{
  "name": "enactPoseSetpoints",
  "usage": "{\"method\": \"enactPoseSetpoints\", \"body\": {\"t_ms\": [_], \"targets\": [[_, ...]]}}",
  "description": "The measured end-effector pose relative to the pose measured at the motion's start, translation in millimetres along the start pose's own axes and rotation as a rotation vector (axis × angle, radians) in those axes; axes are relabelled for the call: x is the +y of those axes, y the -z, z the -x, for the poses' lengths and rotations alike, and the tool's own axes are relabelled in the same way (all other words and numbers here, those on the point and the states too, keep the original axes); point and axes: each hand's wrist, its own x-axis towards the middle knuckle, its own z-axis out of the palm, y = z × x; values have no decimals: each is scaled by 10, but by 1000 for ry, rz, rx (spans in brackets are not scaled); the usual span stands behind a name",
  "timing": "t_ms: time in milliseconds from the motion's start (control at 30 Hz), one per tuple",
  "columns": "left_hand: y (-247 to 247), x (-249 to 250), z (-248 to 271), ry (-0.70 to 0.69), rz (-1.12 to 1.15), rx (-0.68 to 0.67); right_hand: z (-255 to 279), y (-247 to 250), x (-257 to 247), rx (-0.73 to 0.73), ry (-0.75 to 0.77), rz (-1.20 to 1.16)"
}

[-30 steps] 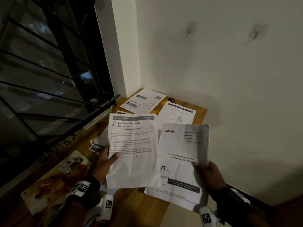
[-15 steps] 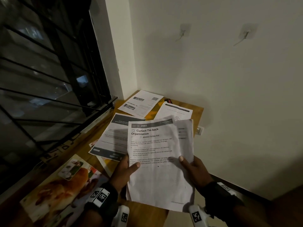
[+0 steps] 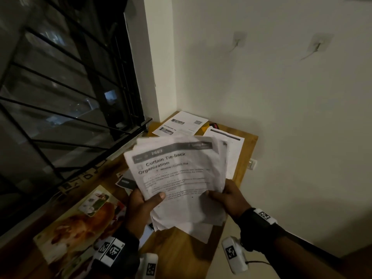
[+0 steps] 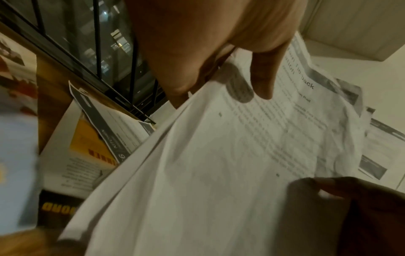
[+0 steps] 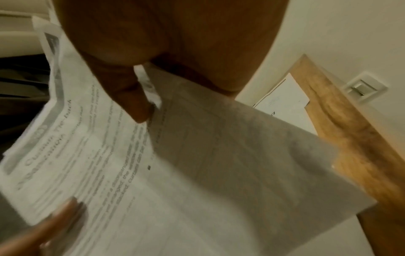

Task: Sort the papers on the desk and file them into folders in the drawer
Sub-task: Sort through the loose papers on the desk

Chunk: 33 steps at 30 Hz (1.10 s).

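Both hands hold one stack of white printed papers (image 3: pixel 179 178) above the wooden desk (image 3: pixel 181 256); the top sheet reads "Curtain Tie-back Organization". My left hand (image 3: pixel 141 206) grips the stack's lower left edge with its thumb on top. My right hand (image 3: pixel 227 196) pinches the lower right edge. In the left wrist view the thumb presses the papers (image 4: pixel 219 155); the right wrist view shows the thumb on the same stack (image 5: pixel 175 173). More sheets lie on the desk: one in the far corner (image 3: pixel 181 123), one with a black bar (image 3: pixel 231 141). No folder or drawer is in view.
A barred window (image 3: pixel 60 97) runs along the left side of the desk. Glossy colour flyers (image 3: pixel 76 224) and a dark-edged sheet (image 3: pixel 125 183) lie at the left. White walls close the corner; a wall socket (image 3: pixel 252 164) sits beside the desk's right edge.
A second ago each hand held its own sheet apart. The hands came together, and now both sheets sit in one stack, tilted leftward and held by both hands.
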Motion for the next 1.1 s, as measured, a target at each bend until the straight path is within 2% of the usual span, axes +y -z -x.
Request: {"method": "enactPoseSetpoints", "body": {"t_ms": [167,433,500,633,833,967,1100], "targets": [[16,76,61,-37,-2,-69,7,-6,-42,-48,24,-138],[-93,147,99,-111,17,20,11,-25,-116,-24,56,-175],[-125,59,113,-92,12,34,42,-5,-65,-25,62,-199],[-174,-199,210,57,59,37,100,-15,169,-37,0,-178],[-201,-214,231,69,91,36,102,34,218,-33,20,-197],[-222,-348,141,133,4,18,84,27,355,22,-47,-47],[-287,-404,105,100,-87,14,52,62,352,80,-71,-23]]}}
